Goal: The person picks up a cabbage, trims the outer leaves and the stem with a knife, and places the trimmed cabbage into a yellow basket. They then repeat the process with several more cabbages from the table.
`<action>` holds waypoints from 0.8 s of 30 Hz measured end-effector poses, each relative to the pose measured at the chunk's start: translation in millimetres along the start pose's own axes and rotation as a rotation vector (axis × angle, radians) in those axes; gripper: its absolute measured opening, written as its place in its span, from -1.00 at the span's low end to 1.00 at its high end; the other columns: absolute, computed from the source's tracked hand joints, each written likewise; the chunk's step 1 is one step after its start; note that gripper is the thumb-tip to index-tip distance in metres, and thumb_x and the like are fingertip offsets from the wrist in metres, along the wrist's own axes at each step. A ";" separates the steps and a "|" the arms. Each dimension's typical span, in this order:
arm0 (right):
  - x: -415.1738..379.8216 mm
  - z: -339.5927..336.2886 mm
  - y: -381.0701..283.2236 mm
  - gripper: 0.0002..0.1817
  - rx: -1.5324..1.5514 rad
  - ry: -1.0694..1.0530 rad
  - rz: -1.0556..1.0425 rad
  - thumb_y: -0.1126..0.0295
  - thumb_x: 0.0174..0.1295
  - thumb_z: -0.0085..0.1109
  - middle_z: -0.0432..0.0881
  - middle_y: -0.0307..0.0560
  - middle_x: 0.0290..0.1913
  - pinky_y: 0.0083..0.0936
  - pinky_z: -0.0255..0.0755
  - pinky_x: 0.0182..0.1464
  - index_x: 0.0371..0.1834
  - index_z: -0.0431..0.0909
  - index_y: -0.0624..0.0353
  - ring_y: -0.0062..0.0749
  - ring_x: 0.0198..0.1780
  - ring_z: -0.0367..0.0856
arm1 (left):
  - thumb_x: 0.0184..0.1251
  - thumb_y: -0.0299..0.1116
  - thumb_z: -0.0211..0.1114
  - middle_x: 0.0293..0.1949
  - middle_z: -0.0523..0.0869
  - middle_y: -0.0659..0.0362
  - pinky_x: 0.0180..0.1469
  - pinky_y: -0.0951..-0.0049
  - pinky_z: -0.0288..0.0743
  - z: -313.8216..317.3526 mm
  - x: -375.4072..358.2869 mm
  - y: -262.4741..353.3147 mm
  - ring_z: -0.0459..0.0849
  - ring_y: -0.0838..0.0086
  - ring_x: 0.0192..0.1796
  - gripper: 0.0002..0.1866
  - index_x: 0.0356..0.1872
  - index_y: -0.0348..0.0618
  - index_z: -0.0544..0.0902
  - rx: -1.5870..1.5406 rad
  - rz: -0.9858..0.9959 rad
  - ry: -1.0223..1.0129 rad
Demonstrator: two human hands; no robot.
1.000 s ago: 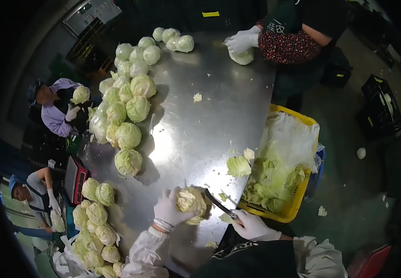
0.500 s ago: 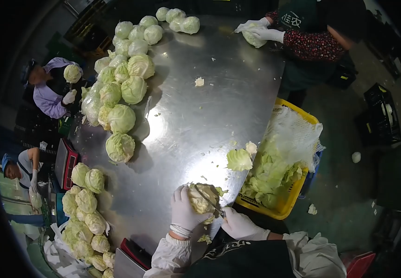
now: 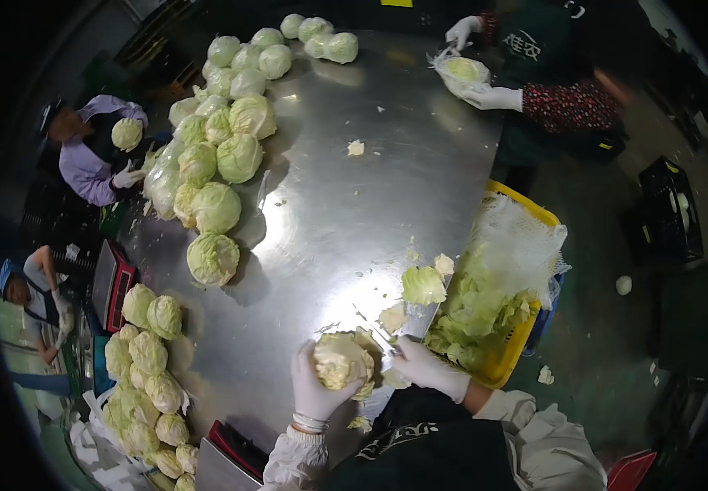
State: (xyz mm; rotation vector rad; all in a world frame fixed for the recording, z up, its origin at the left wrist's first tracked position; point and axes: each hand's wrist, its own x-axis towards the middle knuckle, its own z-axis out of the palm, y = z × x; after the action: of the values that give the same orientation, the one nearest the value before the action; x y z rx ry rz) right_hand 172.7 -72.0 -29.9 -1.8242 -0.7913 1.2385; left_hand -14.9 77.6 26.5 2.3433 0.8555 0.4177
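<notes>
The left hand (image 3: 321, 386), gloved in white, cupped a cabbage head (image 3: 341, 362) at the near edge of the steel table (image 3: 329, 180), its fingers curved up the left side and its thumb laid across the lower front. That forearm rose almost straight from below. The right hand (image 3: 429, 367), also gloved, was closed around the handle of a knife (image 3: 374, 324), its forearm slanting in from the lower right, near the yellow crate (image 3: 496, 378). The blade pointed up and left, beyond the cabbage head.
</notes>
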 end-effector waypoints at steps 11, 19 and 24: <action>-32.7 0.0 -48.3 -0.36 0.175 -0.036 -0.296 0.11 0.59 -0.05 0.48 0.36 0.34 -0.26 0.37 0.35 0.51 0.25 0.44 0.01 0.29 0.52 | -0.19 -0.22 0.79 0.46 0.32 -0.13 0.52 0.09 0.29 27.7 -29.6 -19.1 0.35 0.13 0.50 0.14 0.44 -0.28 0.25 -0.685 -0.010 0.249; -48.5 -3.5 -60.6 -0.37 0.328 -0.295 -0.164 0.15 0.62 -0.07 0.47 0.24 0.41 -0.50 0.58 -0.01 0.58 0.21 0.37 -0.32 -0.10 0.68 | -0.13 -0.17 0.79 0.39 0.30 -0.12 0.48 0.16 0.33 21.0 -51.8 8.1 0.34 0.17 0.48 0.06 0.28 -0.20 0.17 -0.834 -0.254 0.099; -53.1 -1.0 -45.2 -0.43 0.331 -0.135 -0.154 0.25 0.56 0.07 0.59 0.08 0.23 -0.59 0.53 -0.20 0.50 0.31 0.37 -0.56 -0.34 0.57 | -0.05 -0.17 0.74 0.32 0.37 -0.05 0.46 0.20 0.33 23.1 -78.4 -42.0 0.41 0.20 0.40 0.09 0.38 -0.19 0.10 -0.838 -0.408 0.139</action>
State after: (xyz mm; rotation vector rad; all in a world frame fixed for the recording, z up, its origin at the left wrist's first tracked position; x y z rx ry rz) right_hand 153.0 -93.3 33.5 -1.4012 -0.7358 1.3147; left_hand -82.2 41.2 -24.5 1.3520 0.9550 0.6184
